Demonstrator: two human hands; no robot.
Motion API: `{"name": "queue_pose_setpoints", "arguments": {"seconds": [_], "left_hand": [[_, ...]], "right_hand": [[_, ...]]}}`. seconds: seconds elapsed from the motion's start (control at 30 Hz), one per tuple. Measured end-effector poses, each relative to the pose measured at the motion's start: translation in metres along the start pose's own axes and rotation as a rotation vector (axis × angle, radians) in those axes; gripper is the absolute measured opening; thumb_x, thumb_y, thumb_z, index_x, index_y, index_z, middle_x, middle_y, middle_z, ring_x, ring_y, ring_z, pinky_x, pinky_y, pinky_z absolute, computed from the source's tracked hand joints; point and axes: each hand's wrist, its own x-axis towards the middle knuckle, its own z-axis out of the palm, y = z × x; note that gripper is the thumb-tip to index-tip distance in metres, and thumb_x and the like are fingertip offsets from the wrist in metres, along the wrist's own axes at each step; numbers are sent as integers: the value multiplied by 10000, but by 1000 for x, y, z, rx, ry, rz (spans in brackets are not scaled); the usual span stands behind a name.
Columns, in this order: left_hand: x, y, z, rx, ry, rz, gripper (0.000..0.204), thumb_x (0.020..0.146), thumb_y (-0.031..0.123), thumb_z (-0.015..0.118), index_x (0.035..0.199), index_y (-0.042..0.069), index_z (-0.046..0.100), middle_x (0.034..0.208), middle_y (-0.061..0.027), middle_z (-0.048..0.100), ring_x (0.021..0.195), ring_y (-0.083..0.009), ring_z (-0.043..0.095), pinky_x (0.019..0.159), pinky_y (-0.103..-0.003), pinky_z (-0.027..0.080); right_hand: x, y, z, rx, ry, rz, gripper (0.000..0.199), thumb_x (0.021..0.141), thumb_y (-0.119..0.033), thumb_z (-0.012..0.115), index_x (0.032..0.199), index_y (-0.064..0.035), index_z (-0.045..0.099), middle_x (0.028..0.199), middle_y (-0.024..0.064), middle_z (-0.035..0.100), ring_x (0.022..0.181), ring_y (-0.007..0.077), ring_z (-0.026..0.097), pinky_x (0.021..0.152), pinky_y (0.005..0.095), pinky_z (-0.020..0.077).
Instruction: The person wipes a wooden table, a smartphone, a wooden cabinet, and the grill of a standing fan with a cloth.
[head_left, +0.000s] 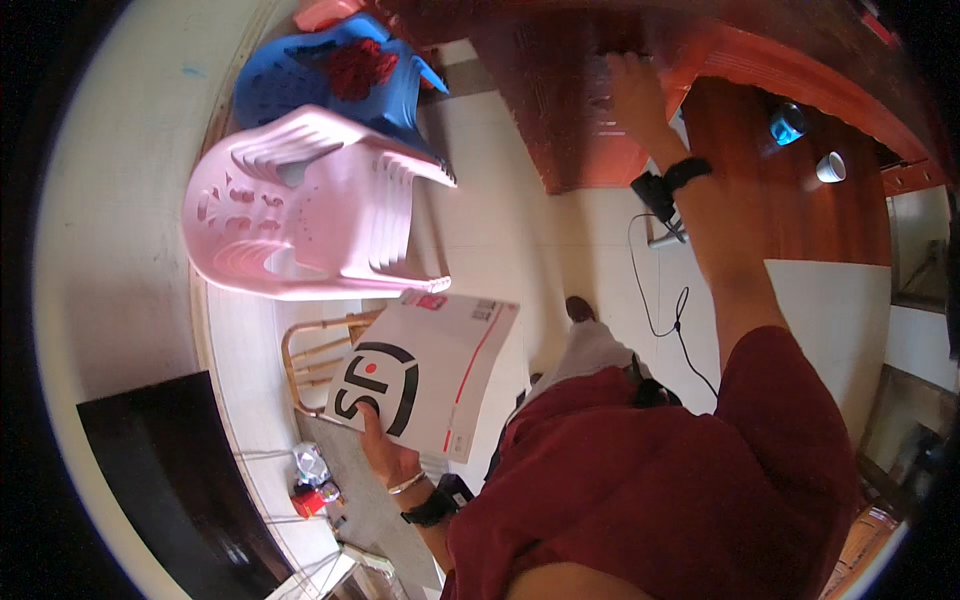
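My left hand (388,450) grips a large white cardboard envelope (455,350) near its lower edge, thumb on top. The envelope has black and red printing and is held out flat to my left. My right arm reaches far ahead, and my right hand (637,98) lies against a glossy red-brown wooden panel (560,120) with carved moulding. Its fingers look stretched out on the panel, and nothing shows in them. Both wrists wear dark bands.
Stacked pink plastic chairs (350,215) stand at left, with a blue chair (400,95) behind holding a dark red cloth (362,68). A bamboo chair (310,350) is nearer. At right, a wooden surface (730,180) bears a blue container (787,124) and a white cup (830,167). A black cable (650,315) trails below.
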Motion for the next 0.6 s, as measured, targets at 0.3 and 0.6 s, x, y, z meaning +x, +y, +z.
{"name": "queue_pose_setpoints", "arguments": {"seconds": [0.3, 0.6], "left_hand": [[-65, 104, 118, -149, -196, -17, 576, 944, 339, 598, 1394, 33, 411, 1349, -137, 532, 1185, -276, 551, 1014, -424, 459], [-90, 140, 139, -56, -371, 222, 610, 970, 439, 506, 1417, 39, 392, 1338, -133, 549, 1122, -257, 599, 945, -408, 511]], "right_hand": [[-53, -34, -147, 60, -134, -34, 336, 730, -118, 651, 1015, 28, 548, 1041, 214, 543, 1009, 377, 451, 883, 480, 385], [-145, -71, -228, 252, -240, 44, 402, 719, -42, 661, 1097, 42, 550, 1069, 224, 515, 1015, 401, 449, 892, 463, 396]]}}
